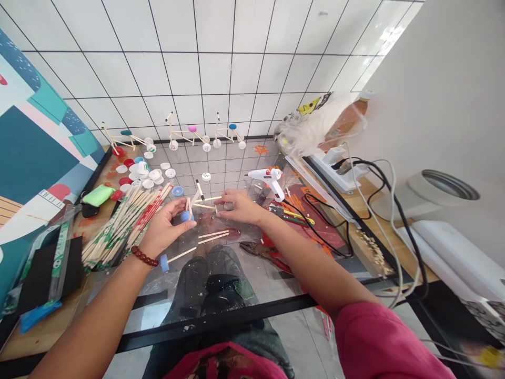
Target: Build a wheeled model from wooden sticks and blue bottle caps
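Observation:
A small bicycle model of wooden sticks is between my hands above the glass tabletop. It has a blue bottle cap as a wheel at its left end and a black-wrapped handlebar. My left hand grips the model at the blue cap, thumb and fingers on either side. The fingertips of my right hand pinch the stick frame at its right end. Just below lie two loose sticks and a stick ending in a blue cap.
Three finished-looking stick bicycles stand along the tiled wall. Bottle caps and bundled chopsticks lie left. To the right are a white glue gun, red-handled pliers, black cable and a power strip.

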Demonstrator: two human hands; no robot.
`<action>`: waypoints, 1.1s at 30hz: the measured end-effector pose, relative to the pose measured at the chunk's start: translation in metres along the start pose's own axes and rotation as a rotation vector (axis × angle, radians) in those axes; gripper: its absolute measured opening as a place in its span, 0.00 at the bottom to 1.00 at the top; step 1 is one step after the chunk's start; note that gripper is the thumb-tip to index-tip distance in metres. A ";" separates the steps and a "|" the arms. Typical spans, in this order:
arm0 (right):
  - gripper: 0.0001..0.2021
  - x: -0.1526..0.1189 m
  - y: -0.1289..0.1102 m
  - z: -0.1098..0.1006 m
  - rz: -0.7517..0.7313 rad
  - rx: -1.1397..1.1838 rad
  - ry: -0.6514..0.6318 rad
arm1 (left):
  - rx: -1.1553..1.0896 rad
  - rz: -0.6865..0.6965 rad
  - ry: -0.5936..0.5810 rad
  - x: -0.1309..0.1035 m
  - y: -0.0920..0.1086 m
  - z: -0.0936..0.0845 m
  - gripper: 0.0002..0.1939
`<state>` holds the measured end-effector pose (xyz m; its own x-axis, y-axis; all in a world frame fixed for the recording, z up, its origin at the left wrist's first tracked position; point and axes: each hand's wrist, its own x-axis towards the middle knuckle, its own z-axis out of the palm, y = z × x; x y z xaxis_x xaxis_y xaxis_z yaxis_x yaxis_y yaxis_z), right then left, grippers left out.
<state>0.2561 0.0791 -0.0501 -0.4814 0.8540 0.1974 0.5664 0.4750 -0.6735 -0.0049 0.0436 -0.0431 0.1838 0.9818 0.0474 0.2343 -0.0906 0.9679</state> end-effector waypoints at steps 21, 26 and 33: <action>0.23 0.000 0.003 -0.003 0.004 0.063 -0.024 | 0.026 0.035 -0.019 0.000 -0.004 -0.002 0.44; 0.18 -0.002 0.003 -0.005 -0.007 0.050 -0.025 | 0.001 0.026 0.003 -0.001 -0.002 0.000 0.43; 0.14 -0.002 0.001 -0.003 -0.004 0.023 -0.019 | 0.037 0.051 -0.032 -0.001 -0.002 0.000 0.39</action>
<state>0.2600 0.0783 -0.0488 -0.4964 0.8478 0.1869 0.5488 0.4732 -0.6891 -0.0056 0.0429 -0.0453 0.2268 0.9700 0.0876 0.2589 -0.1468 0.9547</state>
